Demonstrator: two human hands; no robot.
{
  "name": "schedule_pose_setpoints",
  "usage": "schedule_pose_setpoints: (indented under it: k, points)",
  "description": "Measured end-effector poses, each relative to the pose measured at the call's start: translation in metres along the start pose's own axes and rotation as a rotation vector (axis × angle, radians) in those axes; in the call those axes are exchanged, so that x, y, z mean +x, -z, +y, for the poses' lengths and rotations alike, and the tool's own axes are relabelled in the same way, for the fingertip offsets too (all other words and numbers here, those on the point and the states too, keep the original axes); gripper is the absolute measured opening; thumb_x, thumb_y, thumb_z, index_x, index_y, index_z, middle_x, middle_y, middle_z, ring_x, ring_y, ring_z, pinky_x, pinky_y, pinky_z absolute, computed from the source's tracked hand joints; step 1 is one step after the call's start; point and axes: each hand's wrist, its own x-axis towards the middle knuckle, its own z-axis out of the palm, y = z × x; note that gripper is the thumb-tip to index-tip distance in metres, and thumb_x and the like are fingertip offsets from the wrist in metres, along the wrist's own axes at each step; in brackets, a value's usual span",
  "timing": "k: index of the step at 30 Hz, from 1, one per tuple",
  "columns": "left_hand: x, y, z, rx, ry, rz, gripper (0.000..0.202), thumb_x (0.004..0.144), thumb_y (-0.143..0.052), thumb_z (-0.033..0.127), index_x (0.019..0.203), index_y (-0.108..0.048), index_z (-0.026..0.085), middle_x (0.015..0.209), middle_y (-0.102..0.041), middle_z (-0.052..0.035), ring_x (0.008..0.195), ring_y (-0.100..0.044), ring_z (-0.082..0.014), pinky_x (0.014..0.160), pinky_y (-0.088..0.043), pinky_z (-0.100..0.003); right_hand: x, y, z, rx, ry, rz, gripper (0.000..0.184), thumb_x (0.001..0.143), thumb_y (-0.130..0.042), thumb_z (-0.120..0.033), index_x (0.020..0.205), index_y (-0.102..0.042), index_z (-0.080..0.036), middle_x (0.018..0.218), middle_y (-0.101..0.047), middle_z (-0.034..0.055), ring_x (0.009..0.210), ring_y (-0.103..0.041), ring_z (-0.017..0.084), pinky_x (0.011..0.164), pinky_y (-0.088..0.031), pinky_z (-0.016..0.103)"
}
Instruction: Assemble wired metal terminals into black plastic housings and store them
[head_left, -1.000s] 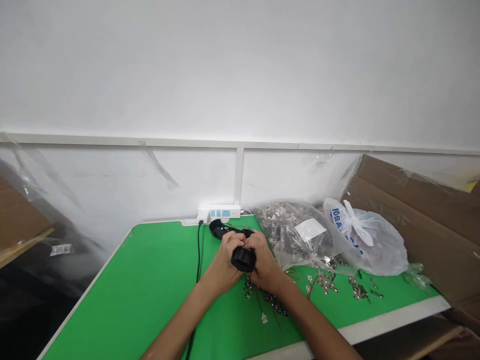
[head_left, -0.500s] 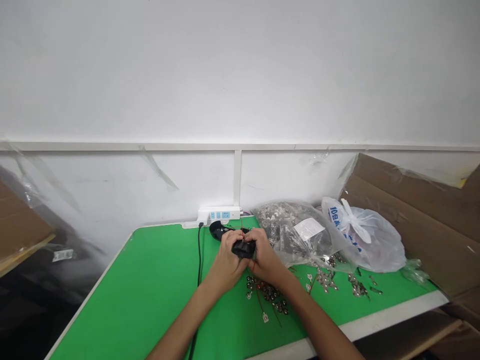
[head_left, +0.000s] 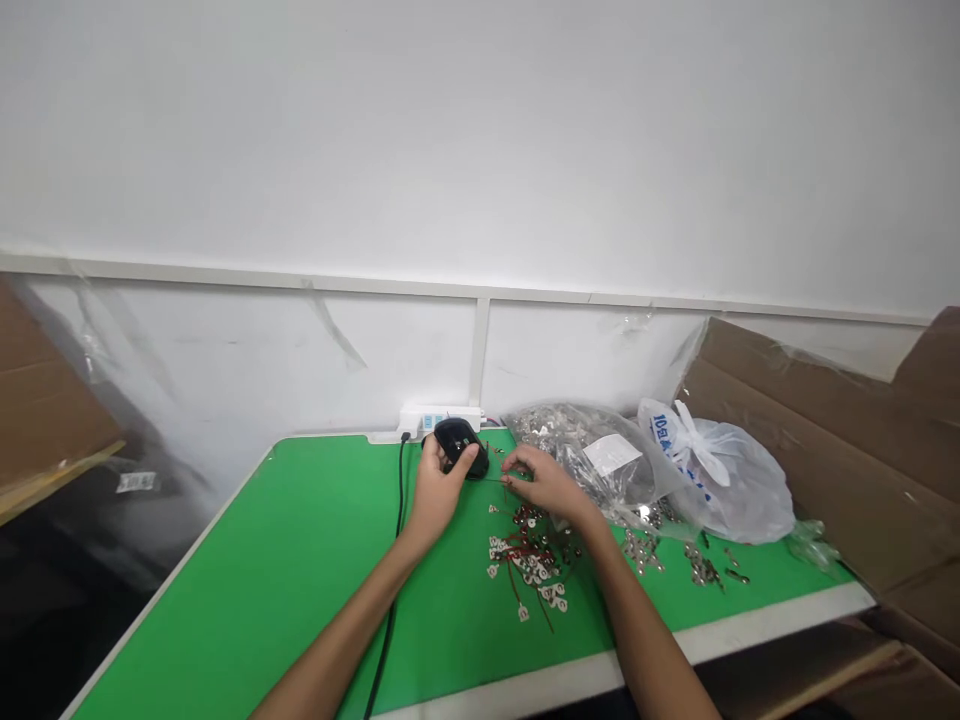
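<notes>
My left hand [head_left: 435, 487] is wrapped round a black tool [head_left: 459, 443] near the back of the green table [head_left: 300, 570]. My right hand [head_left: 541, 482] sits just to its right, fingers pinched on a thin wire that runs to the black tool. Below my hands lies a pile of small metal terminals with red wires [head_left: 529, 565]. A black cable [head_left: 391, 560] runs along the table by my left forearm.
A white power strip [head_left: 420, 417] lies against the wall behind the tool. A clear bag of metal parts [head_left: 592, 460] and a tied white plastic bag [head_left: 712, 475] sit at the right, with loose terminals [head_left: 701, 568] before them. Cardboard [head_left: 825, 430] leans at the far right.
Both hands have moved away from me toward the wall with the black tool. My right hand has come off the tool and now pinches a wire beside it.
</notes>
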Motion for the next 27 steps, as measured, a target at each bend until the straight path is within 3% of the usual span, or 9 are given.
schedule_pose_setpoints:
  k: [3, 6, 11, 13, 17, 22, 27]
  points:
    - [0.005, -0.002, -0.004, -0.125, 0.056, -0.007, 0.060, 0.074, -0.080, 0.062, 0.111, -0.060, 0.020, 0.109, -0.075, -0.0098, 0.105, -0.071, -0.0272, 0.093, -0.056, -0.039, 0.003, -0.003, -0.001, 0.072, -0.019, 0.060, 0.028, 0.096, -0.060, -0.049, 0.093, -0.068, -0.022, 0.099, -0.069, 0.0070, 0.098, -0.064, 0.025, 0.094, -0.051, 0.044]
    - [0.005, -0.004, -0.007, -0.143, 0.062, -0.073, 0.061, 0.073, -0.081, 0.063, 0.110, -0.064, 0.018, 0.111, -0.076, -0.0118, 0.108, -0.071, -0.0287, 0.096, -0.056, -0.041, 0.003, -0.012, -0.004, 0.306, -0.072, 0.174, 0.039, 0.099, -0.054, -0.059, 0.106, -0.068, -0.024, 0.109, -0.070, 0.0073, 0.107, -0.065, 0.026, 0.098, -0.052, 0.044]
    - [0.002, -0.005, -0.006, -0.116, -0.007, -0.119, 0.056, 0.079, -0.077, 0.059, 0.113, -0.067, 0.015, 0.114, -0.076, -0.0136, 0.107, -0.072, -0.0291, 0.097, -0.056, -0.042, -0.001, -0.027, -0.005, 0.620, -0.094, 0.130, 0.065, 0.081, -0.081, -0.060, 0.136, -0.056, -0.034, 0.148, -0.055, 0.0063, 0.125, -0.061, 0.026, 0.095, -0.056, 0.037]
    - [0.000, -0.005, -0.006, -0.085, -0.063, -0.179, 0.051, 0.085, -0.073, 0.055, 0.117, -0.067, 0.016, 0.113, -0.076, -0.0127, 0.106, -0.072, -0.0280, 0.096, -0.056, -0.042, -0.001, -0.032, -0.006, 0.732, -0.136, 0.085, 0.073, 0.078, -0.085, -0.057, 0.140, -0.051, -0.039, 0.152, -0.052, 0.0044, 0.121, -0.065, 0.024, 0.092, -0.058, 0.036]
    - [-0.003, 0.000, -0.008, 0.126, -0.288, -0.292, 0.035, 0.092, -0.068, 0.045, 0.116, -0.068, 0.019, 0.111, -0.073, -0.0104, 0.103, -0.071, -0.0252, 0.091, -0.059, -0.040, 0.001, -0.041, -0.010, 0.963, -0.160, 0.155, 0.062, 0.078, -0.087, -0.052, 0.129, -0.056, -0.036, 0.130, -0.066, 0.0011, 0.107, -0.071, 0.019, 0.096, -0.059, 0.034]
    - [-0.006, 0.012, -0.006, 0.497, -0.683, -0.115, 0.037, 0.097, -0.068, 0.041, 0.128, -0.062, 0.022, 0.120, -0.067, -0.0099, 0.095, -0.070, -0.0201, 0.088, -0.060, -0.036, 0.001, -0.046, -0.015, 1.103, -0.083, 0.252, 0.057, 0.074, -0.091, -0.040, 0.121, -0.059, -0.035, 0.117, -0.071, -0.0033, 0.102, -0.072, 0.015, 0.099, -0.059, 0.031]
    - [-0.006, 0.013, -0.007, 0.627, -0.905, -0.082, 0.034, 0.101, -0.063, 0.044, 0.125, -0.062, 0.020, 0.117, -0.069, -0.0095, 0.081, -0.071, -0.0155, 0.078, -0.062, -0.030, 0.001, -0.048, -0.017, 1.131, -0.036, 0.283, 0.058, 0.074, -0.090, -0.035, 0.123, -0.060, -0.037, 0.116, -0.071, -0.0048, 0.104, -0.071, 0.014, 0.095, -0.059, 0.028]
